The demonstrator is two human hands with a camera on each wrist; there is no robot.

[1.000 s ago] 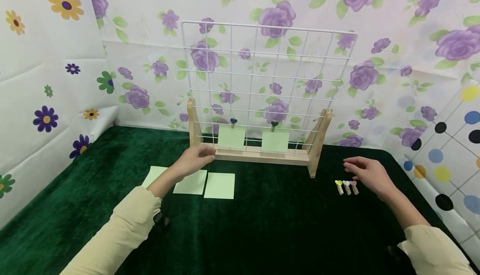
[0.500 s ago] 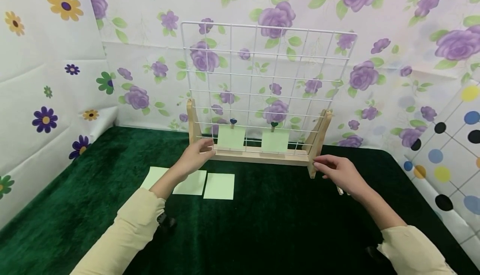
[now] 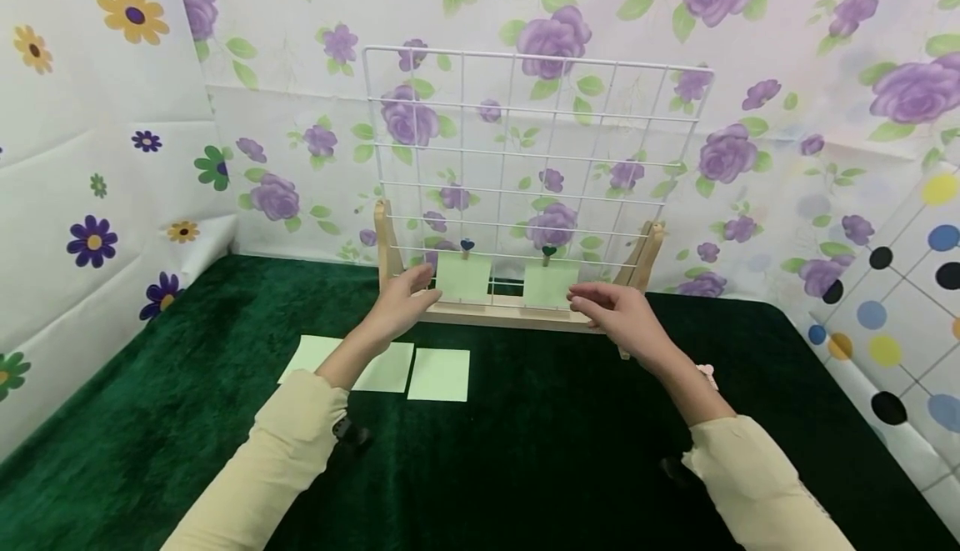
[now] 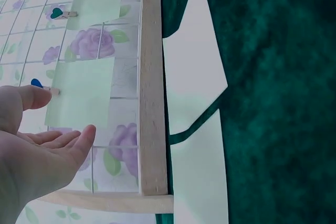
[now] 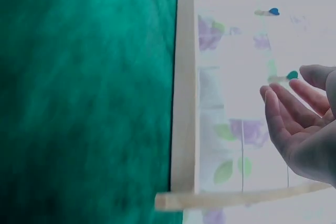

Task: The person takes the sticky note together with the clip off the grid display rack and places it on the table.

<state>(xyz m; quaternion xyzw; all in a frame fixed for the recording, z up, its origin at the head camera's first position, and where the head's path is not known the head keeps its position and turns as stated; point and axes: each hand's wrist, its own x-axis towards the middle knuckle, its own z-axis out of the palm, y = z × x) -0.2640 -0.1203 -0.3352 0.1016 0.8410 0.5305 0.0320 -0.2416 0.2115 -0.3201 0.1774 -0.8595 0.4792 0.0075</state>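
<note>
A white wire grid (image 3: pixel 525 142) stands upright in a wooden stand (image 3: pixel 517 313) on the green cloth. Two pale green notes hang from its low wires: the left note (image 3: pixel 462 276) under a blue heart clip (image 3: pixel 467 244), the right note (image 3: pixel 551 283) under a dark teal heart clip (image 3: pixel 548 250). My left hand (image 3: pixel 407 301) hovers open just left of the left note (image 4: pixel 81 98), holding nothing. My right hand (image 3: pixel 615 311) is open in front of the right note's right edge, fingers relaxed (image 5: pixel 286 114), holding nothing.
Three loose pale green notes (image 3: pixel 438 373) lie on the cloth in front of the stand, left of centre. Small heart clips (image 3: pixel 705 372) lie at the right, mostly hidden behind my right forearm. Flowered paper walls close in the back and both sides.
My right hand has moved left from the loose clips to the front of the right hanging note. My left hand has risen slightly toward the left hanging note.
</note>
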